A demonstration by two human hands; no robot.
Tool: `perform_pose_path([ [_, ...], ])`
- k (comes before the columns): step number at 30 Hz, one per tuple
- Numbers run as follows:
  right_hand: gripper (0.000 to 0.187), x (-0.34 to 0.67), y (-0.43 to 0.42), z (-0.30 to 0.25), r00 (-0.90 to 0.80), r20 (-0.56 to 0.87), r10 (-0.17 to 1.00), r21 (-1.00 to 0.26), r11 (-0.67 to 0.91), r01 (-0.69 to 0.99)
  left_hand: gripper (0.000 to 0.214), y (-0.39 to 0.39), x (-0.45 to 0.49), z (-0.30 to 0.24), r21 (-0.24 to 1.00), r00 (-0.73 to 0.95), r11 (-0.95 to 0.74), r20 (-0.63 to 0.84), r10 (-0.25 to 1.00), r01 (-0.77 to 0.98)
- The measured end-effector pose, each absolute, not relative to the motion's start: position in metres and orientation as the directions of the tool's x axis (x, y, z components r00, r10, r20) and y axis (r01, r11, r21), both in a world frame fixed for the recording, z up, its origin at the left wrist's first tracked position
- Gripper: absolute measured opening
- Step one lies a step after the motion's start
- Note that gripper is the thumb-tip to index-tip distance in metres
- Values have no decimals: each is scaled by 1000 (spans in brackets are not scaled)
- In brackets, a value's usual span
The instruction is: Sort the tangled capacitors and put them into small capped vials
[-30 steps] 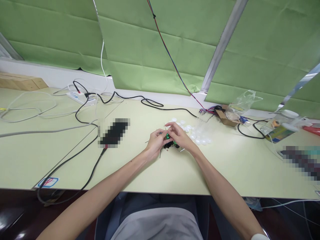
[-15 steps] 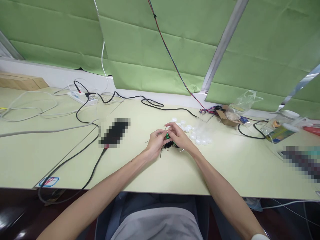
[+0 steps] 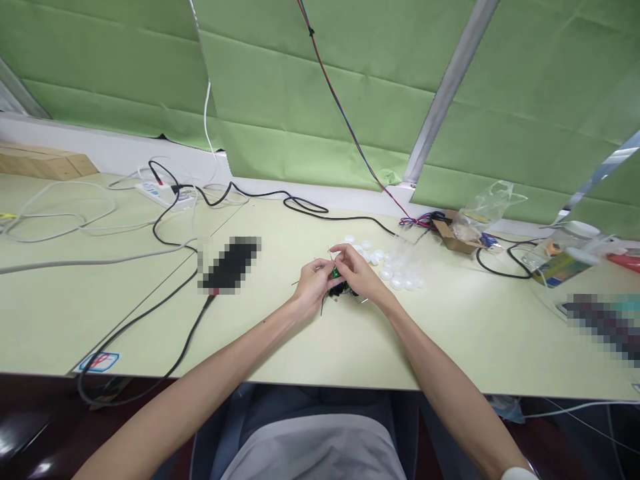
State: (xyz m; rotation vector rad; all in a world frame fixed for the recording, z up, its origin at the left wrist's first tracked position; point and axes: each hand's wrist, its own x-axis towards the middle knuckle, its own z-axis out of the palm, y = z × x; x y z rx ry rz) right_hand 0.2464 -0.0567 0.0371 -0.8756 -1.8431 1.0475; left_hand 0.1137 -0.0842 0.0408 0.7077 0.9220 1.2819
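Both hands meet at the middle of the table, fingers pinched around a small green part [image 3: 336,273]. My left hand [image 3: 313,283] is closed on its left side, and my right hand [image 3: 353,269] grips it from the right. Beneath the fingers lies a dark tangle of small pieces [image 3: 339,291] with thin wires or leads sticking out; what exactly they are is too small to tell. Just beyond my right hand, several round white translucent caps [image 3: 385,273] are scattered on the table.
A pixelated dark device [image 3: 230,265] with a black cable [image 3: 187,333] lies to the left. Farther back are a power strip [image 3: 165,195] and a wooden block [image 3: 45,162]. On the right stand a cardboard box [image 3: 456,238] with a plastic bag and a clear container [image 3: 565,265].
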Motion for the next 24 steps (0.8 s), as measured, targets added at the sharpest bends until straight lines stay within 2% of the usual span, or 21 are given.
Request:
perform_pose_path([
  [9, 28, 247, -60, 42, -395, 313, 864, -890, 412, 197, 18, -86, 116, 46, 815, 31, 164, -177, 984, -556],
  [24, 28, 247, -64, 50, -354, 332, 874, -876, 425, 228, 15, -83, 115, 44, 736, 119, 195, -155, 981, -648],
])
